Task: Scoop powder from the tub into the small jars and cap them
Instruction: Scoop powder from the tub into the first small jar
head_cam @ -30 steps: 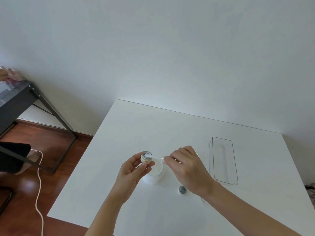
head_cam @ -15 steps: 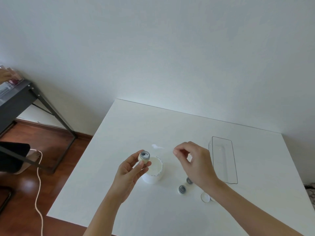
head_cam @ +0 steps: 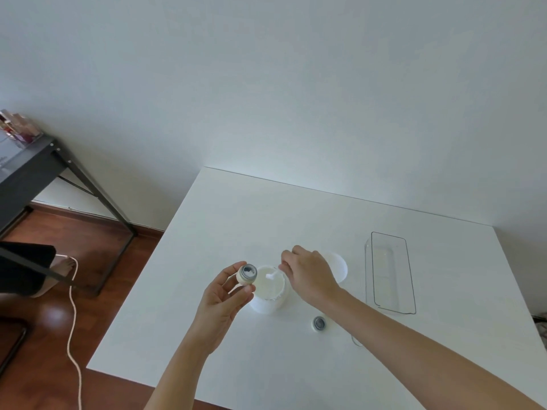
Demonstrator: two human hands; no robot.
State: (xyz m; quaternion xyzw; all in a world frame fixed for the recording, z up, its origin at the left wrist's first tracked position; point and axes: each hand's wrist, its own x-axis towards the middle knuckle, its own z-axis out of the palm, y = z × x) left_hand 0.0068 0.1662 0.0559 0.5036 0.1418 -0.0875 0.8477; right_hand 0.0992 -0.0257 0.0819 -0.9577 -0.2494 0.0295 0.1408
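**Spoon in the tub, jar held beside it**

While a white cord (head_cam: 72, 306) trails over the wooden floor on the far left, the left hand (head_cam: 220, 303) pinches a small open jar (head_cam: 247, 274) between thumb and fingertips, tilted, just left of the white tub (head_cam: 268, 291). The right hand (head_cam: 310, 276) pinches a small white spoon (head_cam: 271, 275), whose tip dips into the tub's powder. Behind that hand lies the tub's white lid (head_cam: 337, 266). Another open jar (head_cam: 319, 323) stands on the white table (head_cam: 266, 220) near the right forearm. Further right sits a clear rectangular tray (head_cam: 390, 273).
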